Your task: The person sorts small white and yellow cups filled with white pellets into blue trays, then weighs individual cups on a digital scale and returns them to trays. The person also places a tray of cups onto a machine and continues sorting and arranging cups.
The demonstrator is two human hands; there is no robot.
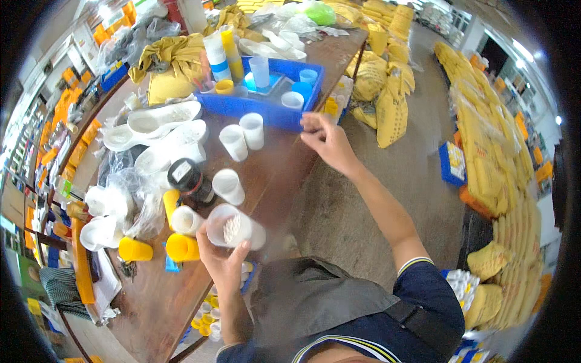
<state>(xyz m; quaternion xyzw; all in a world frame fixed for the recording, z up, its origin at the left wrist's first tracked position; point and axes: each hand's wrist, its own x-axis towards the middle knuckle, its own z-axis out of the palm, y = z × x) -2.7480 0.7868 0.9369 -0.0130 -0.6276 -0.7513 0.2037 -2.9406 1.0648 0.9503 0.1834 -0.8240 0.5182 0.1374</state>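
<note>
Clear cup (pixel 230 227) gripped by left hand (pixel 224 263) | right hand (pixel 324 140) pinched shut at blue tray (pixel 266 109) edge

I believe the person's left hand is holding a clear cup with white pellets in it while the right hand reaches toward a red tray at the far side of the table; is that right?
Not quite: the tray is blue, not red, as the head view shows. The rest holds: the left hand grips the clear cup with white pellets inside, and the right hand reaches toward the tray's near edge at the far side of the table.

Blue tray (pixel 266 109) on wooden table (pixel 157 302); yellow sacks (pixel 390 109) on floor; black-lidded jar (pixel 189 178), probably.
</note>
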